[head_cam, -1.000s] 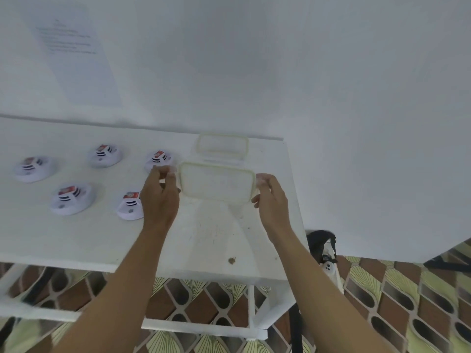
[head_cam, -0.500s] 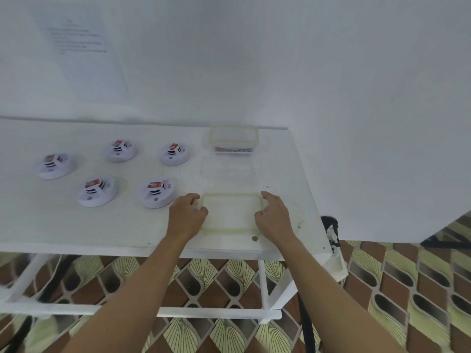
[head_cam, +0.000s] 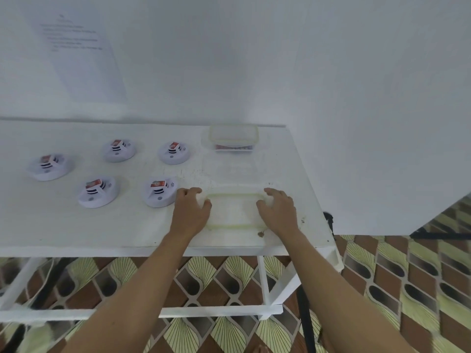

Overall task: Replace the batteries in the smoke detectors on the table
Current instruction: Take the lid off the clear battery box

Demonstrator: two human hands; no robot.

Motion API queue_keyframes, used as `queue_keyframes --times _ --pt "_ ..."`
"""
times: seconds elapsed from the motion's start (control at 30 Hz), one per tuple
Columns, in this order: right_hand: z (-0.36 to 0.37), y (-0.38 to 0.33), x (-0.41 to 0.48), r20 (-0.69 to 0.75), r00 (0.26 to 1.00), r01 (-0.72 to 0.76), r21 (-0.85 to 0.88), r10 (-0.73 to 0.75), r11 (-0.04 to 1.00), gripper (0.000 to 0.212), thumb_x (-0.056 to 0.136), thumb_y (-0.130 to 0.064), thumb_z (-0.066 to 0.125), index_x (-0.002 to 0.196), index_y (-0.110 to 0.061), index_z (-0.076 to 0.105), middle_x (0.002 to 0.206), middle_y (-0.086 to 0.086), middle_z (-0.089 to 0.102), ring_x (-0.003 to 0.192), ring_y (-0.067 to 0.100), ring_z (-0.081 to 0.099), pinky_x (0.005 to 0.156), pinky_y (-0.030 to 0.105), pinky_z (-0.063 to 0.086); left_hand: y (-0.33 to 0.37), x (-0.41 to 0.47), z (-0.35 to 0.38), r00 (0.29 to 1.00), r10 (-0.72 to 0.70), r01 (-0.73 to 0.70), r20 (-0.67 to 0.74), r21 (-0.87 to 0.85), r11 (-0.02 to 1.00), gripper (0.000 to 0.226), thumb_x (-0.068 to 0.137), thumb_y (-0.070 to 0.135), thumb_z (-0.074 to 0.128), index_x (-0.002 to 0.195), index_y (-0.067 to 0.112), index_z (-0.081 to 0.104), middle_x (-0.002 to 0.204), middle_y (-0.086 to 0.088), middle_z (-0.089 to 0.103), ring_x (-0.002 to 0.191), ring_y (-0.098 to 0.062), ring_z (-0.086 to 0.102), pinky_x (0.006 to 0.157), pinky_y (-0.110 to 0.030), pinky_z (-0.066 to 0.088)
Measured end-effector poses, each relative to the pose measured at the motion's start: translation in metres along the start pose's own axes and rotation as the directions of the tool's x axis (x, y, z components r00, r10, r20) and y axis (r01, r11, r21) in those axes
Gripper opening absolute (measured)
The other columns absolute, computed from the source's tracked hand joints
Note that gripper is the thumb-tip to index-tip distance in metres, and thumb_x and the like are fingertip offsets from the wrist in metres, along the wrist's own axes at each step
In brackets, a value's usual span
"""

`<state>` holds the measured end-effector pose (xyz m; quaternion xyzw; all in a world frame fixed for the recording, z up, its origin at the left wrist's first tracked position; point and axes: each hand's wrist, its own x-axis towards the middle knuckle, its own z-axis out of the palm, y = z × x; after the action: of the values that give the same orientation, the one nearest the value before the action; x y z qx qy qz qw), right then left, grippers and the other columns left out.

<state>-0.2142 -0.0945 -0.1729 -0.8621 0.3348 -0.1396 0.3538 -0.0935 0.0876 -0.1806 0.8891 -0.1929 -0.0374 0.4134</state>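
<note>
Smoke detectors (head_cam: 174, 153) below illegible wall sheet (head_cam: 84, 59)

Five smoke detectors (head_cam: 159, 192) stand apart across the table's (head_cam: 51, 225) left and middle, leaving lanes between them. A clear container (head_cam: 233, 138) fills the back right corner; open tabletop separates it from the lid (head_cam: 233, 212) near the front edge.

Left hand (head_cam: 190, 211) and right hand (head_cam: 279, 212) have lowered the lid (head_cam: 234, 211) from mid-air flat onto the table (head_cam: 76, 225).

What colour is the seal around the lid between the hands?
Pale yellow-green, on the clear lid; head view.
</note>
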Motion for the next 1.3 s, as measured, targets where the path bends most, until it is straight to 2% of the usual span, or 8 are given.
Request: queue_keyframes --times 0.13,0.33,0.57,0.73,0.9,1.03,1.13,1.3 --pt "-0.012 -0.018 0.007 -0.157 0.984 0.107 0.183 -0.079 0.977 0.036 0.091 -0.023 0.061 0.127 -0.021 0.061 0.12 -0.009 0.059 0.113 0.019 0.055 0.103 0.043 0.043 0.012 0.017 -0.014 0.989 0.091 -0.096 -0.115 -0.039 0.995 0.032 0.09 0.02 0.063 0.121 0.014 0.061 0.118 -0.007 0.051 0.104 -0.023 0.055 0.092 -0.033 0.045" --pt "-0.027 -0.058 0.055 -0.033 0.988 0.153 0.234 -0.149 0.96 0.032 0.092 -0.021 0.06 0.123 -0.021 0.062 0.122 -0.009 0.063 0.118 0.014 0.054 0.105 0.037 0.042 0.047 0.07 -0.028 0.984 0.136 -0.157 -0.117 -0.192 0.969 0.025 0.089 0.017 0.064 0.114 0.017 0.065 0.104 0.002 0.064 0.089 -0.013 0.06 0.073 -0.012 0.042" --pt "-0.024 -0.078 0.157 -0.033 0.987 0.159 0.22 -0.156 0.962 0.03 0.091 -0.023 0.058 0.121 -0.024 0.063 0.117 -0.012 0.06 0.121 0.018 0.049 0.106 0.042 0.04 0.064 0.167 -0.006 0.962 0.263 -0.26 -0.075 0.053 0.964 0.023 0.087 0.016 0.066 0.109 0.015 0.068 0.114 -0.005 0.053 0.091 -0.016 0.056 0.079 -0.018 0.037" --pt "-0.011 -0.079 0.224 -0.014 0.995 0.098 0.164 -0.097 0.982 0.043 0.095 -0.021 0.052 0.137 -0.018 0.052 0.142 0.004 0.05 0.135 0.024 0.039 0.11 0.039 0.033 0.063 0.232 0.018 0.998 0.063 -0.063 -0.002 0.079 0.995 0.042 0.096 0.032 0.055 0.134 0.013 0.055 0.129 -0.018 0.048 0.113 -0.031 0.055 0.093 -0.028 0.036" --pt "0.005 -0.072 0.27 0.173 0.985 -0.05 0.194 0.016 0.98 0.052 0.105 -0.032 0.039 0.153 -0.013 0.031 0.155 0.015 0.035 0.142 0.031 0.036 0.113 0.039 0.029 0.058 0.269 0.033 0.985 -0.082 0.074 0.15 0.058 0.996 0.056 0.1 0.05 0.041 0.146 0.019 0.038 0.14 -0.018 0.05 0.13 -0.033 0.046 0.105 -0.038 0.035" --pt "0.016 -0.065 0.284 0.218 0.976 -0.012 0.178 -0.027 0.984 0.047 0.107 -0.037 0.037 0.145 -0.01 0.034 0.141 0.017 0.049 0.128 0.031 0.049 0.091 0.03 0.035 0.047 0.279 0.04 0.974 -0.111 0.127 0.2 -0.068 0.99 0.042 0.094 0.058 0.047 0.128 0.033 0.048 0.119 -0.008 0.058 0.099 -0.024 0.059 0.079 -0.035 0.051" --pt "0.018 -0.062 0.29 0.218 0.975 0.007 0.177 -0.046 0.984 0.045 0.106 -0.038 0.038 0.143 -0.011 0.036 0.136 0.014 0.052 0.121 0.028 0.052 0.087 0.028 0.033 0.04 0.284 0.044 0.964 -0.12 0.165 0.238 -0.182 0.969 0.035 0.092 0.059 0.05 0.118 0.035 0.048 0.109 -0.007 0.057 0.086 -0.019 0.057 0.058 -0.03 0.049" --pt "0.021 -0.059 0.293 0.196 0.979 0.017 0.163 -0.05 0.986 0.046 0.105 -0.042 0.038 0.142 -0.014 0.038 0.134 0.012 0.056 0.121 0.029 0.054 0.089 0.03 0.036 0.04 0.285 0.045 0.961 -0.095 0.163 0.258 -0.256 0.953 0.032 0.093 0.057 0.051 0.117 0.035 0.047 0.11 -0.004 0.056 0.089 -0.02 0.055 0.062 -0.032 0.049"
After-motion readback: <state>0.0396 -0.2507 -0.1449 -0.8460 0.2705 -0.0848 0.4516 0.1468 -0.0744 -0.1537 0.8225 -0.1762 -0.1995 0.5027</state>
